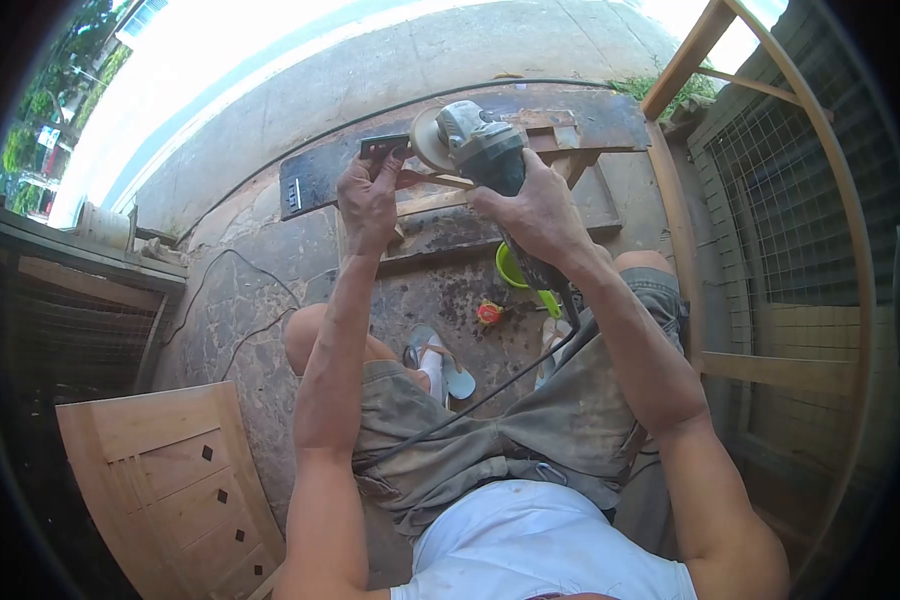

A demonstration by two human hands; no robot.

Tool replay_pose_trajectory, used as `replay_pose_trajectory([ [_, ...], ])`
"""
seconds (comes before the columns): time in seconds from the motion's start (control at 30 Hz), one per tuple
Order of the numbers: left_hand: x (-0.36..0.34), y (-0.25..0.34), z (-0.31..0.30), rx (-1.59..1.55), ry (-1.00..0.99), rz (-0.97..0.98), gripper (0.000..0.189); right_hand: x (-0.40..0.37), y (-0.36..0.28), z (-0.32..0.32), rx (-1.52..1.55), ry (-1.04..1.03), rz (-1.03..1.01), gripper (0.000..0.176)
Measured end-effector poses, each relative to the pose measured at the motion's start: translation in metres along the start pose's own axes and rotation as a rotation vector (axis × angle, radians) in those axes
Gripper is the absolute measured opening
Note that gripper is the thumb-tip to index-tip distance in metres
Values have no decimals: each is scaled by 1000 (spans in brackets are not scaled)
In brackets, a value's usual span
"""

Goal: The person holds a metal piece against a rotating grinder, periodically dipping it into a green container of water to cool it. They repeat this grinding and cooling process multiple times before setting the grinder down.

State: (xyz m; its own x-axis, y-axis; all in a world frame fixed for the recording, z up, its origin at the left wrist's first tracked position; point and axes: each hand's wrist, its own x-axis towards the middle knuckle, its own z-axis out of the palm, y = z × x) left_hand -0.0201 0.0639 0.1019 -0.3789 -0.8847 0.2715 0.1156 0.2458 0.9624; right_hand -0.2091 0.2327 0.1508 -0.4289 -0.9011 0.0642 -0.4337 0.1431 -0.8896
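My right hand [540,205] is wrapped round the body of an angle grinder [485,155], whose pale round disc [429,140] faces left. Between the fingers and thumb of my left hand [370,205] is a dark flat piece [384,147] with small light spots along it. Its right end is right at the edge of the disc. Both hands are over a low wooden bench [440,200]. A power cord [470,408] runs from the grinder's rear down across my lap.
Between my feet lie a lime-green dipper [511,266] and a small red and yellow object [489,313]. A carved wooden panel [175,480] leans at the lower left. On the right stands a wooden frame [670,240] beside wire mesh [770,230]. The road [410,50] passes beyond the bench.
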Motion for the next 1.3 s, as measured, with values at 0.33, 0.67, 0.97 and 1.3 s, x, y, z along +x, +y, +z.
replay_pose_trajectory([
  [0.33,-4,2,3,74,2,22,22,-2,-8,2,-12,-12,9,71],
  [0.67,-5,5,-1,-8,-33,0,22,-3,-13,7,-2,-1,-23,69],
  [0.97,-3,8,-6,90,-16,15,21,1,-10,11,-11,2,-17,69],
  [1.3,-4,10,-6,48,-15,46,21,1,-15,12,7,-18,-7,67],
])
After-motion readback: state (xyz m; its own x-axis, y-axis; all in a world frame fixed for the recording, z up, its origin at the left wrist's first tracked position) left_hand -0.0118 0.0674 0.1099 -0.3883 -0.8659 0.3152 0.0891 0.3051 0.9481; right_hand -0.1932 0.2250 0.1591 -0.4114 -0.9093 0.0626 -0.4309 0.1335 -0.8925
